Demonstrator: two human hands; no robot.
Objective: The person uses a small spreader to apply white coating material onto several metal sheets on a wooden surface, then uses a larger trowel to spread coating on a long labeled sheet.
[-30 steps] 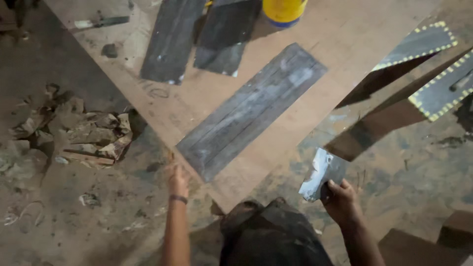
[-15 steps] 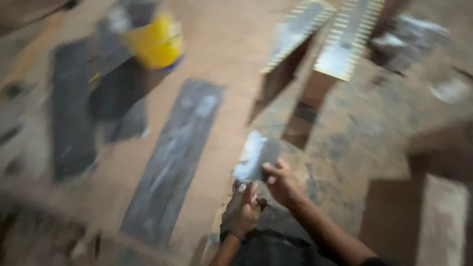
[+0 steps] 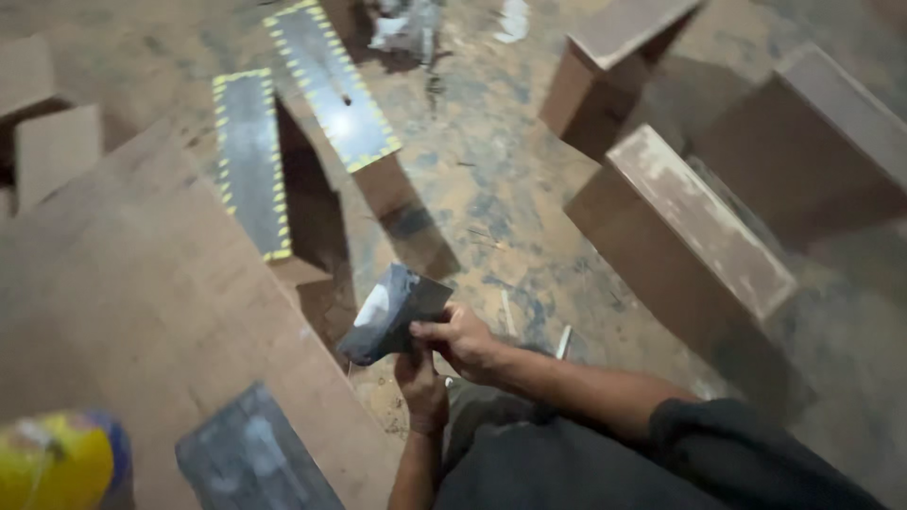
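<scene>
Both my hands meet in front of me at the lower middle of the head view. My right hand (image 3: pixel 463 340) grips the handle end of a wide flat metal scraper (image 3: pixel 392 312), whose dark, smeared blade points up and to the left. My left hand (image 3: pixel 420 382) sits just under it, fingers closed against the same handle. The blade hangs over the gap beside the edge of a large brown board (image 3: pixel 142 283). A dark grey strip (image 3: pixel 250 463) lies on that board near its lower edge.
Two dark panels with yellow-dashed borders (image 3: pixel 250 161) (image 3: pixel 331 80) rest on brown blocks at upper left. Several brown wooden boxes (image 3: pixel 680 227) stand on the stained floor at right. A yellow container (image 3: pixel 52 463) shows at bottom left.
The view has swung right, away from the board toward the floor and boxes. My left hand left the board's edge and joined my right hand on the scraper.
</scene>
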